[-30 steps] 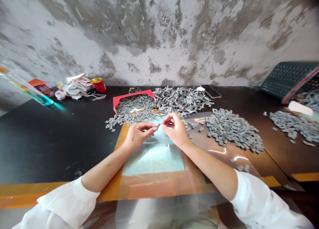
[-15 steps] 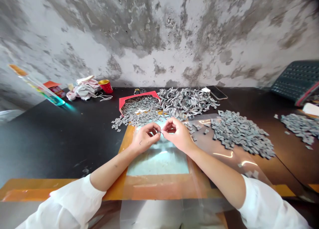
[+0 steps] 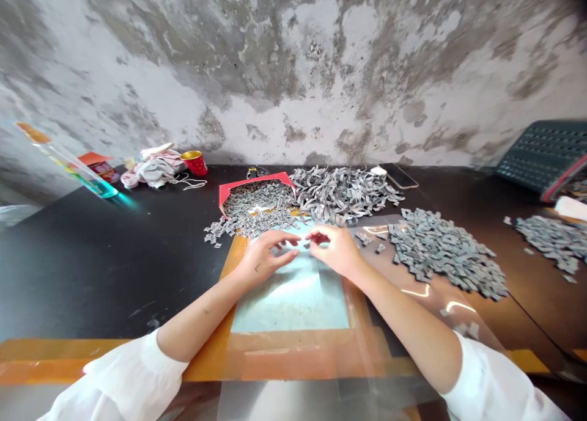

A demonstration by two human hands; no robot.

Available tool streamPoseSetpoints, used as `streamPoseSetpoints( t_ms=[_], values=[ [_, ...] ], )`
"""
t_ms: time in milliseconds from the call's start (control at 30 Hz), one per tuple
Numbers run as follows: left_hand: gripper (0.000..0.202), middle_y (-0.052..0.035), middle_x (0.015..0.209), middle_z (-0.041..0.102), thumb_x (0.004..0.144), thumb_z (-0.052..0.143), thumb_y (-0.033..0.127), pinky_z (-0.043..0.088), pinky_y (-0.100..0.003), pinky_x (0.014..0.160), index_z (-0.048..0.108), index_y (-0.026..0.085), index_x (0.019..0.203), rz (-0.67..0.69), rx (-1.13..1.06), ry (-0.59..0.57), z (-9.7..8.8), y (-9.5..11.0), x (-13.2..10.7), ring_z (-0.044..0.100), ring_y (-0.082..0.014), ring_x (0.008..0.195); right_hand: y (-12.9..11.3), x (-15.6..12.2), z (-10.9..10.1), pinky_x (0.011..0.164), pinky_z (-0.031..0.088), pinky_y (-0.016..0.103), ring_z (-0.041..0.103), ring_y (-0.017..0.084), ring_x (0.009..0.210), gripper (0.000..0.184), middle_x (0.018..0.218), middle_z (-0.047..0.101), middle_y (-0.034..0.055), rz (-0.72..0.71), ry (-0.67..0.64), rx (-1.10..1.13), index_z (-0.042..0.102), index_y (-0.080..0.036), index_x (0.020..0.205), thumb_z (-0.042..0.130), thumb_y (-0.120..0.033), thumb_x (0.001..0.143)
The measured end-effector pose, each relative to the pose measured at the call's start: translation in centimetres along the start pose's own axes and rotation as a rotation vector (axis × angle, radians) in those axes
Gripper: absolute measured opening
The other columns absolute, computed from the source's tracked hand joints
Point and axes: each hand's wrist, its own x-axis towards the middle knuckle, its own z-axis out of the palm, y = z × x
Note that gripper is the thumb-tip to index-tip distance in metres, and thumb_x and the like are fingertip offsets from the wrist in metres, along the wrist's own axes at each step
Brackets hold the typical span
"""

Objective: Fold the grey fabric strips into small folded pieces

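Your left hand [image 3: 266, 256] and right hand [image 3: 334, 250] sit close together, fingers loosely curved above a pale blue mat [image 3: 291, 299]; you can't tell whether they pinch anything. Small grey folded tabs [image 3: 443, 253] lie heaped just right of them, and more spill from a red tray [image 3: 254, 179] beyond, on the black surface [image 3: 92, 256].

Small piecework workshop: black workbench [image 3: 92, 256] against a stained, peeling plaster wall [image 3: 293, 60], with heaps of small grey folded pieces [image 3: 444, 253] across its top.
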Motion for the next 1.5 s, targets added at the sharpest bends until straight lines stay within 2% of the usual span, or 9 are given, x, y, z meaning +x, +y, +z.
streamPoseSetpoints(
  t_ms=[100, 200, 367, 567, 733, 867, 1267, 1400, 1500],
  values=[
    [0.028, -0.0064, 0.096, 0.069, 0.08, 0.066, 0.037, 0.042, -0.038, 0.09, 0.069, 0.024, 0.105, 0.125, 0.223, 0.081, -1.7, -0.8, 0.6, 0.059, -0.0229, 0.092, 1.1, 0.3, -1.0, 0.078, 0.051, 0.041, 0.061, 0.022, 0.083, 0.016, 0.083, 0.066, 0.0061, -0.046, 0.112, -0.394, 0.069, -0.02, 0.076, 0.058, -0.008, 0.074],
    [0.023, -0.0071, 0.095, 0.067, 0.083, 0.061, 0.035, 0.041, -0.037, 0.093, 0.071, 0.023, 0.1, 0.216, 0.289, 0.025, -3.8, -1.5, 1.3, 0.059, -0.0224, 0.093, 2.1, 0.6, -1.0, 0.088, 0.048, 0.049, 0.058, 0.028, 0.1, 0.019, 0.099, 0.066, 0.0104, -0.151, 0.187, -0.575, 0.071, -0.021, 0.088, 0.058, -0.012, 0.078],
    [0.031, -0.0078, 0.096, 0.067, 0.079, 0.067, 0.043, 0.042, -0.034, 0.088, 0.073, 0.025, 0.103, 0.292, 0.347, -0.185, -6.4, -3.9, 1.8, 0.057, -0.0212, 0.091, 2.7, 1.2, 0.5, 0.11, 0.033, 0.054, 0.047, 0.029, 0.127, 0.039, 0.13, 0.059, 0.0112, -0.285, 0.038, -0.613, 0.059, -0.018, 0.125, 0.054, -0.015, 0.086],
    [0.047, -0.0067, 0.102, 0.065, 0.072, 0.071, 0.054, 0.04, -0.034, 0.091, 0.071, 0.026, 0.11, 0.237, 0.391, -0.23, -8.2, -6.1, 1.6, 0.055, -0.0221, 0.098, 2.6, 1.2, 0.4, 0.102, 0.045, 0.043, 0.056, 0.024, 0.114, 0.038, 0.123, 0.063, 0.0115, -0.212, -0.075, -0.609, 0.057, -0.016, 0.126, 0.052, -0.014, 0.089],
    [0.032, -0.006, 0.098, 0.065, 0.078, 0.068, 0.049, 0.04, -0.033, 0.087, 0.074, 0.029, 0.103, 0.287, 0.382, -0.228, -7.7, -6.5, 1.8, 0.056, -0.0211, 0.094, 2.4, 0.8, -0.6, 0.101, 0.047, 0.043, 0.059, 0.026, 0.111, 0.035, 0.119, 0.066, 0.0116, -0.181, -0.153, -0.596, 0.064, -0.014, 0.119, 0.059, -0.016, 0.084],
    [0.021, -0.0052, 0.093, 0.067, 0.084, 0.064, 0.042, 0.04, -0.031, 0.083, 0.076, 0.028, 0.094, 0.306, 0.377, -0.247, -6.8, -5.9, 1.8, 0.057, -0.0192, 0.088, 2.6, 0.6, -1.3, 0.104, 0.045, 0.041, 0.056, 0.025, 0.12, 0.043, 0.128, 0.062, 0.0128, -0.235, -0.249, -0.572, 0.063, -0.013, 0.121, 0.051, -0.002, 0.081],
    [0.022, -0.0062, 0.082, 0.07, 0.087, 0.06, 0.038, 0.046, -0.026, 0.074, 0.073, 0.021, 0.092, 0.336, 0.362, -0.249, -5.6, -3.9, 1.2, 0.063, -0.0176, 0.079, 3.4, 0.9, -2.6, 0.099, 0.047, 0.036, 0.06, 0.021, 0.117, 0.058, 0.125, 0.065, 0.0081, -0.225, -0.297, -0.477, 0.065, -0.02, 0.119, 0.045, 0.01, 0.074],
    [0.025, -0.0055, 0.084, 0.071, 0.083, 0.064, 0.041, 0.049, -0.024, 0.067, 0.072, 0.018, 0.089, 0.148, 0.139, -0.195, -4.5, -3.0, 0.9, 0.064, -0.0148, 0.073, 3.0, 1.2, -2.6, 0.088, 0.049, 0.034, 0.065, 0.021, 0.099, 0.027, 0.106, 0.072, 0.0061, -0.192, -0.249, -0.506, 0.072, -0.02, 0.098, 0.052, -0.006, 0.086],
    [0.027, -0.006, 0.086, 0.072, 0.079, 0.068, 0.042, 0.052, -0.025, 0.068, 0.072, 0.018, 0.089, 0.007, -0.025, -0.142, -3.7, -2.5, 0.7, 0.066, -0.0157, 0.076, 2.8, 1.2, -2.6, 0.081, 0.048, 0.03, 0.065, 0.019, 0.09, 0.022, 0.095, 0.072, 0.0043, -0.188, -0.239, -0.5, 0.073, -0.02, 0.089, 0.055, -0.008, 0.086]
  ],
)
